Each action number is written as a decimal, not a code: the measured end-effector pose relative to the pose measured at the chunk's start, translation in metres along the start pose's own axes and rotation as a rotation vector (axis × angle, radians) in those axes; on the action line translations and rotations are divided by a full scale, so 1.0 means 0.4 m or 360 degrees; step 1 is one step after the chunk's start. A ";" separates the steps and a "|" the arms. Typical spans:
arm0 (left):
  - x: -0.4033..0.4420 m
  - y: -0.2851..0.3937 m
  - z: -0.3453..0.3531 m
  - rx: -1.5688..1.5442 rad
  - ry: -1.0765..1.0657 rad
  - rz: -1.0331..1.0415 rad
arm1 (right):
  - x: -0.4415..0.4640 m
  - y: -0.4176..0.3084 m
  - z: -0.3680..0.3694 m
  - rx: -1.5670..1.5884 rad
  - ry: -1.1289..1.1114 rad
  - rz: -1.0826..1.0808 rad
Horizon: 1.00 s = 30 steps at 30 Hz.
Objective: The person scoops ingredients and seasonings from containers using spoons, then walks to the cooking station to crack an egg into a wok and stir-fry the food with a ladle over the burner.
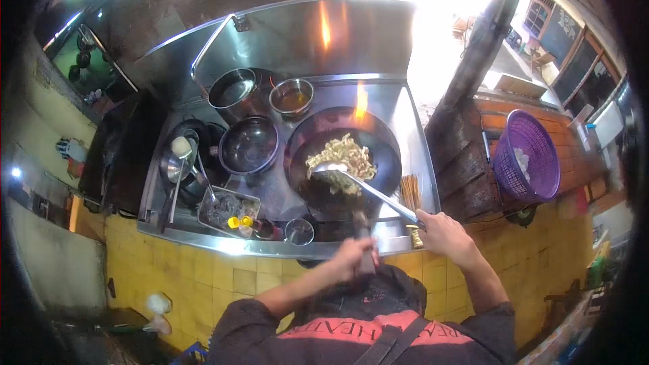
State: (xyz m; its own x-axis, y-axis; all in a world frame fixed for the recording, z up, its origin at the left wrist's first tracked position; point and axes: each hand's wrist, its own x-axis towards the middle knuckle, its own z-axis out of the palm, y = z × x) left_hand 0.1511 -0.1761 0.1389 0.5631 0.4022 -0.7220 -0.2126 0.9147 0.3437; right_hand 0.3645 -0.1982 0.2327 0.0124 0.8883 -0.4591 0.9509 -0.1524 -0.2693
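My left hand (356, 259) is wrapped around the handle of a dark wok (304, 192) at the front of the stove; motion blurs the fingers slightly. Pale, strip-like food pieces (351, 152) lie heaped in the wok; I cannot make out their kind. In my right hand (446, 235) is the long metal handle of a ladle (329, 167), whose bowl rests against the left part of the food. An orange flame (362, 101) rises at the wok's far rim.
Left of the wok stand a dark bowl (249, 144), a pot of brownish liquid (292, 96) and a deep pot (232, 88). Yellow-capped bottles (263, 230) and a glass (299, 232) line the front edge. A bamboo brush (410, 192) lies right; beyond is a purple basket (524, 159).
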 end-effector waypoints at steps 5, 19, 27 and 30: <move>0.163 0.018 -0.126 0.0270 0.0236 0.0448 | 0.032 0.029 0.104 -0.0206 0.0066 0.0152; 0.361 0.027 -0.288 0.0271 0.0002 0.0732 | 0.241 0.058 0.282 0.0049 0.0678 0.0097; 0.346 0.017 -0.274 0.0274 0.0145 0.0648 | 0.207 0.032 0.207 0.0303 0.0441 0.0158; 0.351 0.014 -0.278 0.0302 0.0157 0.0674 | 0.274 0.094 0.390 0.0375 0.0919 0.0167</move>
State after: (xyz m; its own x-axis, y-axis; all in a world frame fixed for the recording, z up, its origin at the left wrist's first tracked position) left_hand 0.1402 -0.1100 -0.0273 0.3776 0.7486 -0.5450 -0.2525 0.6495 0.7172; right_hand 0.3534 -0.1743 0.0402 0.3292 0.9440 0.0200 0.8428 -0.2842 -0.4570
